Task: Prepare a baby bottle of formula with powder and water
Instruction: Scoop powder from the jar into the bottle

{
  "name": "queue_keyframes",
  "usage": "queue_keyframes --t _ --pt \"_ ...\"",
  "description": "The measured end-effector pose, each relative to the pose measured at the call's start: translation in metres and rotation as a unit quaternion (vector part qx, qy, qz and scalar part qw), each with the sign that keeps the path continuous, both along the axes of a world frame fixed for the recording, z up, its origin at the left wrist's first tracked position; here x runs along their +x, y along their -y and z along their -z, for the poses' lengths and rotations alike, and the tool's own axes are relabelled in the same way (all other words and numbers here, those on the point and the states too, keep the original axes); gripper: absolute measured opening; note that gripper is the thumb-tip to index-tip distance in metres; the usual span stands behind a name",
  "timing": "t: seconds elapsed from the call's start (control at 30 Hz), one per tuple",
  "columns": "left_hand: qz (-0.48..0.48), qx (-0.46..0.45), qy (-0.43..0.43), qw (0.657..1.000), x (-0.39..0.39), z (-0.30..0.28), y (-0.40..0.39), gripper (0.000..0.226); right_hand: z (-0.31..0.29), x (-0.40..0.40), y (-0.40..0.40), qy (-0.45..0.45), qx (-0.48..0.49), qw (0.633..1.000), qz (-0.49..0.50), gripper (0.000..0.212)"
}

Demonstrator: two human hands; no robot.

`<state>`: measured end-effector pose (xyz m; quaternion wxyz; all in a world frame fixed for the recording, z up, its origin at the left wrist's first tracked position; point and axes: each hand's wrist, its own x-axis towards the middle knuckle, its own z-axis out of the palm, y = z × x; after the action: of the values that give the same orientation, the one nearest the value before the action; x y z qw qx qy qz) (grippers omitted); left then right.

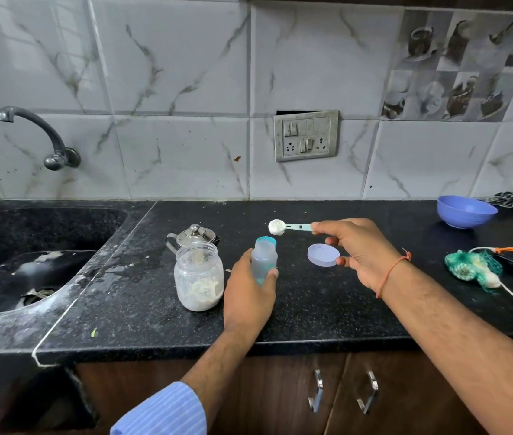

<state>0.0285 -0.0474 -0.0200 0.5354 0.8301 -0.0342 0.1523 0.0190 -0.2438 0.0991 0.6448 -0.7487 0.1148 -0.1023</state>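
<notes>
Heaped scoop above the open bottle

Your left hand grips the baby bottle upright on the counter; your right hand pinches the powder-filled scoop just above it, beside the powder jar.

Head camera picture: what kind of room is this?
Most likely a home kitchen. A black stone countertop holds a sink with a wall tap above it, and cupboard doors with metal handles sit below.

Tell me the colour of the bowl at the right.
The bowl is blue-violet, plain, seen best in the head view.
</notes>
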Motion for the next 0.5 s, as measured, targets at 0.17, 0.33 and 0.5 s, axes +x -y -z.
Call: queue_keyframes --t 0.17,0.33,0.5 --pt "0.024 0.001 0.021 0.999 -0.016 -0.004 -0.005 0.054 0.001 -0.004 -0.007 0.012 -0.020 1.000 -0.004 0.020" --pt "0.012 -0.035 0.025 0.999 -0.019 -0.003 -0.007 0.056 0.000 -0.009 -0.011 0.022 -0.029 0.999 -0.005 0.012" --pt "0.014 -0.043 0.025 0.999 -0.019 -0.003 -0.007 0.059 0.003 -0.010 -0.008 0.028 -0.043 0.999 -0.003 0.010"
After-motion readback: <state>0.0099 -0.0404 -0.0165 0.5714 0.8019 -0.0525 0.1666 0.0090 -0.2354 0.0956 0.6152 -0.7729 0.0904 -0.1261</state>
